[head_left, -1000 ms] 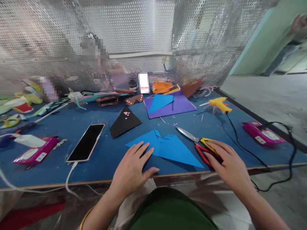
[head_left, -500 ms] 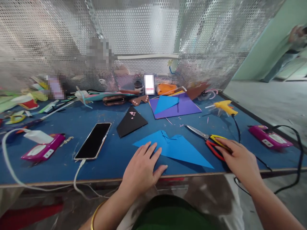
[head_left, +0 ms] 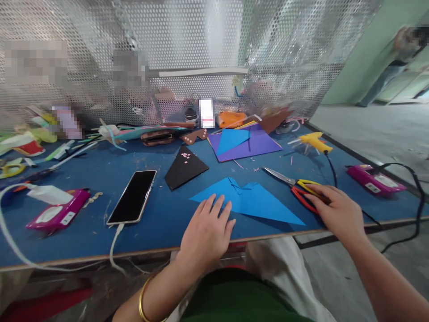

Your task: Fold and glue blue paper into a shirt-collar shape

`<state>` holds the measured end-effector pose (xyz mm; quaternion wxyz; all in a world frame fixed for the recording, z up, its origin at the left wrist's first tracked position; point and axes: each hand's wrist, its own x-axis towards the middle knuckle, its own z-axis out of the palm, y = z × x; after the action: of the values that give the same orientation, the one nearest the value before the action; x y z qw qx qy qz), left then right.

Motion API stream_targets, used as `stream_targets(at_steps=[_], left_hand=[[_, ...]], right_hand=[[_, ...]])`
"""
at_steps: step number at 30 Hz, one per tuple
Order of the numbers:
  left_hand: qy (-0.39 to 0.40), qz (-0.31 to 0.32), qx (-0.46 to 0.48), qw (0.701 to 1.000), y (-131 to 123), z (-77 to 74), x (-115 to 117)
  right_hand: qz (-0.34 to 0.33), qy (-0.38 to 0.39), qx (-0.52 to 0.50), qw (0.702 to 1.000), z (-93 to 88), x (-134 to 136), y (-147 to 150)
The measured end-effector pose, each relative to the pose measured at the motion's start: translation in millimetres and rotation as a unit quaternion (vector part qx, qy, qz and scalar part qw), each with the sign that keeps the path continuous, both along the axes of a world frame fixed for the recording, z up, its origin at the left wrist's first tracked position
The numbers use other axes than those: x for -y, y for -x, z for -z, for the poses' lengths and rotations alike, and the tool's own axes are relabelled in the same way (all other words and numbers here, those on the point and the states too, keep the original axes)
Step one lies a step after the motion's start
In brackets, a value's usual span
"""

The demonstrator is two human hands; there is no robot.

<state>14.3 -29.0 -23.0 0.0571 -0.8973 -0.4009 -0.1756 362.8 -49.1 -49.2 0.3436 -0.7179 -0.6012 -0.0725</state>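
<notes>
My left hand (head_left: 209, 228) lies with fingers outstretched on the near left part of a folded bright blue paper (head_left: 250, 201). A small notch and creases show along the paper's far edge, and its right point reaches toward the scissors. My right hand (head_left: 338, 210) is closed around the red and yellow handles of the scissors (head_left: 283, 176). Their blades look shut, lie on the table and point away to the left. Beyond the paper sits a black folded piece (head_left: 186, 167) with several small pink bits on it.
A phone (head_left: 132, 197) on a charging cable lies at left beside a magenta power socket (head_left: 58, 210). Purple sheets (head_left: 264, 141) carry a blue piece (head_left: 233, 139) at the back. A yellow glue gun (head_left: 317, 142) and another magenta socket (head_left: 375, 180) are at right. Perforated mesh stands behind.
The view has shifted a little. My left hand still rests on the blue paper, and my right hand still holds the scissors on the table.
</notes>
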Motion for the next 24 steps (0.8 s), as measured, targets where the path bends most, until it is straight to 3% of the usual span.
stream_targets(at_steps=[11,24], left_hand=[[-0.022,-0.004,0.007,1.000,-0.1,5.6,1.5],[-0.036,-0.006,0.000,0.999,-1.0,1.9,3.2]], right_hand=[[0.011,0.001,-0.037,0.999,1.2,-2.0,-1.0],[-0.003,-0.006,-0.035,0.999,-2.6,0.4,1.9]])
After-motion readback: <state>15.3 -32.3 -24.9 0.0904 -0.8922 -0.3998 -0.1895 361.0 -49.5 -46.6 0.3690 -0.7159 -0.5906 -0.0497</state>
